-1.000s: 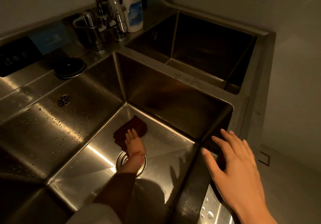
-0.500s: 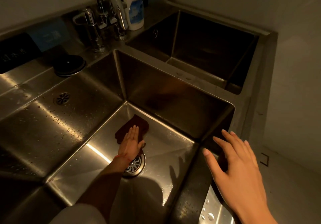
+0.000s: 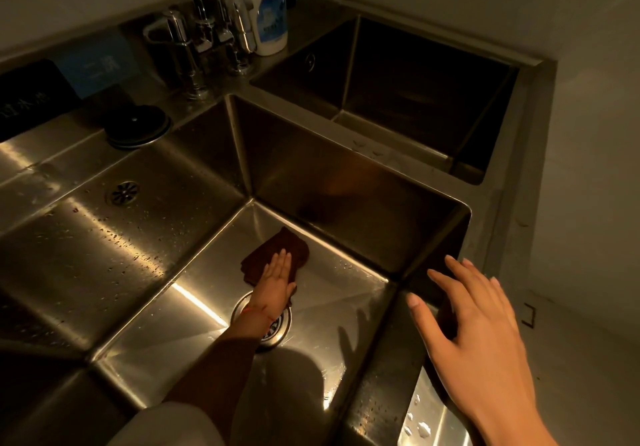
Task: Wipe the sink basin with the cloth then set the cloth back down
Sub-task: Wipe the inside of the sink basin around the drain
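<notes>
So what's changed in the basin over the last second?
The left hand turned from edge-on to flat, palm down with fingers straight, pressing the cloth; its wrist swung left, uncovering part of the drain. The cloth barely shifted on the basin floor. The right hand still hovers open over the sink's near right corner.

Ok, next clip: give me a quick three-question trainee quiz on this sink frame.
1. True or false: the left hand presses flat on the cloth.
2. Where does the cloth lie? A) counter B) basin floor C) far sink
3. What is the right hand holding?

Key: 1 true; 2 B, just beyond the drain; 3 nothing, its fingers are spread near the basin's corner.
</notes>
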